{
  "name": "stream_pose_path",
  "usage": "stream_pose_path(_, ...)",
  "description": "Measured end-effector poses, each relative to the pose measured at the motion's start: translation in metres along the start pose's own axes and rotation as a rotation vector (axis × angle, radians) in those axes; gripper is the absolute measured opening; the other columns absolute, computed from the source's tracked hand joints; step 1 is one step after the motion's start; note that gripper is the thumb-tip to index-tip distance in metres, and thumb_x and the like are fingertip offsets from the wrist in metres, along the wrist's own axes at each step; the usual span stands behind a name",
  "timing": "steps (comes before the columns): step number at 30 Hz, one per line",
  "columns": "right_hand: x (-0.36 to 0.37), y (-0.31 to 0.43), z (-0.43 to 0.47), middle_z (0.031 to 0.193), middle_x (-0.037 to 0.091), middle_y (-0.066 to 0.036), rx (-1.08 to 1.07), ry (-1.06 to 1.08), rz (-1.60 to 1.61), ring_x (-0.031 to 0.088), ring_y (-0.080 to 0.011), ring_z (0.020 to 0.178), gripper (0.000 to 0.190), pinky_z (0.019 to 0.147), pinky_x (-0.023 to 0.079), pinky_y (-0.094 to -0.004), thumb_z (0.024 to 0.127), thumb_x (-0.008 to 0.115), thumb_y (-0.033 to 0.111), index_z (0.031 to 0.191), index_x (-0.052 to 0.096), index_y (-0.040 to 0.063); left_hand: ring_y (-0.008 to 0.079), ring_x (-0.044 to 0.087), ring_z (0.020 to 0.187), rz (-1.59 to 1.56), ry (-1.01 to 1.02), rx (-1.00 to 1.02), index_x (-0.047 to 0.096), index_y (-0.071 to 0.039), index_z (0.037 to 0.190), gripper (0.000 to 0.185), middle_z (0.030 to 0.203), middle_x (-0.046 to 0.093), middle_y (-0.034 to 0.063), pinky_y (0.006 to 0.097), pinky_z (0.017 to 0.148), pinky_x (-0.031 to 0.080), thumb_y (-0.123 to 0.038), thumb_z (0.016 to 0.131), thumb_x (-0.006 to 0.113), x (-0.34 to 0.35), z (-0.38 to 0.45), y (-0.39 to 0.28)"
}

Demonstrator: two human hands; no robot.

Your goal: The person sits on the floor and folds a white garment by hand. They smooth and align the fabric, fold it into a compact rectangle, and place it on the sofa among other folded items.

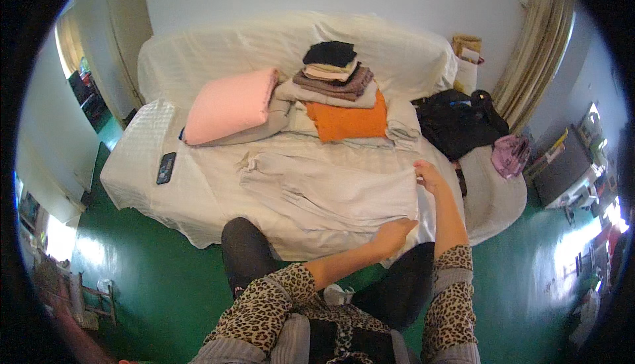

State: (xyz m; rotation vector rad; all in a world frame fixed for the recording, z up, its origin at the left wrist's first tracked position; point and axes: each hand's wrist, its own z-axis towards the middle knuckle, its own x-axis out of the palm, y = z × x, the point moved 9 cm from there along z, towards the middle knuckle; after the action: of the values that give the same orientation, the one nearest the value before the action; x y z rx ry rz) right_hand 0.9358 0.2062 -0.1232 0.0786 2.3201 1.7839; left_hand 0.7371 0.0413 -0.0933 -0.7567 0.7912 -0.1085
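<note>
A pale off-white garment (337,185), which looks like trousers, lies lengthwise across the seat of a cloth-covered sofa (198,210). Its left end is bunched, with a tie or ribbon sticking out. At the straight right end, my right hand (429,175) pinches the far corner between thumb and fingers. The near corner of that same end is held by my left hand (394,237), whose fingertips are partly hidden. Several soft creases run along the garment's middle and near edge.
Behind the garment sit a folded pink blanket (230,106), a stack of folded clothes (332,76) and an orange cloth (347,118). A phone (166,168) lies at left. Black clothing (456,121) and a pink-purple bag or cap (511,155) rest at right. My knees nearly touch the sofa.
</note>
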Motion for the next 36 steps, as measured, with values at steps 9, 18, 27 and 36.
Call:
stream_pose_path(9, -0.145, -0.077, 0.030, 0.088, 0.064, -0.003, -0.346, -0.356, -0.580, 0.060, -0.0179, 0.080, 0.020, 0.074, 0.049, -0.0308, 0.080, 0.056, 0.001, 0.097, 0.064, 0.007, 0.0382, 0.058, 0.118, -0.069, 0.391, 0.094, 0.063, -0.002, 0.120, 0.032, 0.130, 0.060, 0.0204, 0.0430, 0.100, 0.049, -0.011, 0.089, 0.061, 0.087, 0.003, -0.009)
stream_pose_path(18, -0.037, -0.070, -0.080, 0.102, 0.069, -0.014, -0.528, -0.778, -0.325, 0.065, -0.0302, 0.097, 0.013, 0.088, 0.050, -0.0377, 0.085, 0.065, 0.009, 0.098, 0.065, 0.004, 0.0323, 0.064, 0.094, 0.044, -0.495, -0.328, 0.062, 0.001, 0.103, 0.014, 0.103, 0.065, 0.0175, 0.0391, 0.082, 0.052, -0.007, 0.092, 0.057, -0.164, -0.076, 0.156)
stream_pose_path(27, 0.208, -0.013, -0.109, 0.109, 0.067, -0.013, -0.879, -0.286, -0.563, 0.062, -0.0334, 0.105, 0.020, 0.092, 0.049, -0.0430, 0.081, 0.074, 0.014, 0.098, 0.067, 0.005, 0.0213, 0.065, 0.090, -0.167, -0.719, -0.742, 0.066, 0.001, 0.103, 0.022, 0.097, 0.065, 0.0143, 0.0325, 0.075, 0.051, -0.012, 0.086, 0.070, -0.196, -0.165, 0.257)
stream_pose_path(36, 0.271, 0.001, -0.113, 0.111, 0.065, -0.011, -0.981, -0.259, -0.824, 0.061, -0.0314, 0.104, 0.024, 0.093, 0.047, -0.0436, 0.077, 0.075, 0.014, 0.099, 0.068, 0.005, 0.0232, 0.064, 0.065, -0.102, -0.691, -0.680, 0.064, 0.001, 0.088, 0.029, 0.079, 0.064, 0.0142, 0.0346, 0.061, 0.050, -0.025, 0.083, 0.075, -0.182, -0.154, 0.284)
